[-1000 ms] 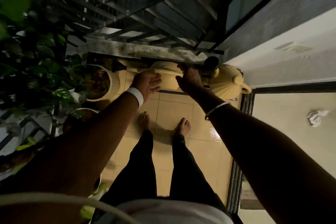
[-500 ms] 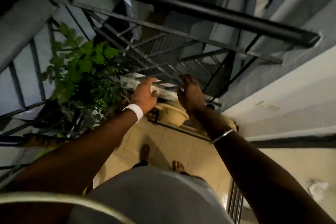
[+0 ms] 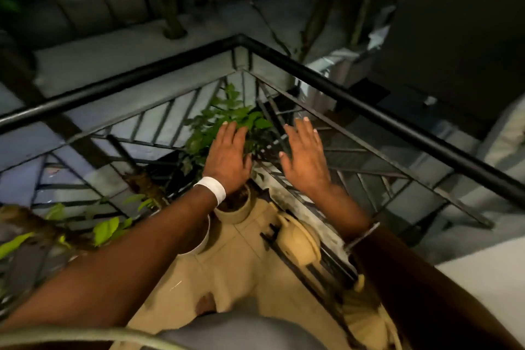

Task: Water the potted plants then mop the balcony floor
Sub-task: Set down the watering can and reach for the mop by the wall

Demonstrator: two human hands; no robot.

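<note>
My left hand (image 3: pixel 227 155) and my right hand (image 3: pixel 305 155) are raised side by side with fingers straight, holding nothing, in front of the balcony's corner. Behind them a leafy green plant (image 3: pixel 227 119) rises from a cream pot (image 3: pixel 235 209) in the corner. A white pot (image 3: pixel 199 239) stands just left of it, partly hidden by my left forearm. A cream watering can (image 3: pixel 298 239) sits on the tan tiled floor (image 3: pixel 241 278) by the right railing.
A black metal railing (image 3: pixel 355 94) with slanted bars meets in a corner ahead. More leaves (image 3: pixel 105 229) hang at the lower left. Beyond the rail lies dark ground far below. A white wall (image 3: pixel 483 287) is at the right.
My view has swung up from the floor to the railing corner. Both hands left the watering can, rose, and now spread flat in front of the plant.
</note>
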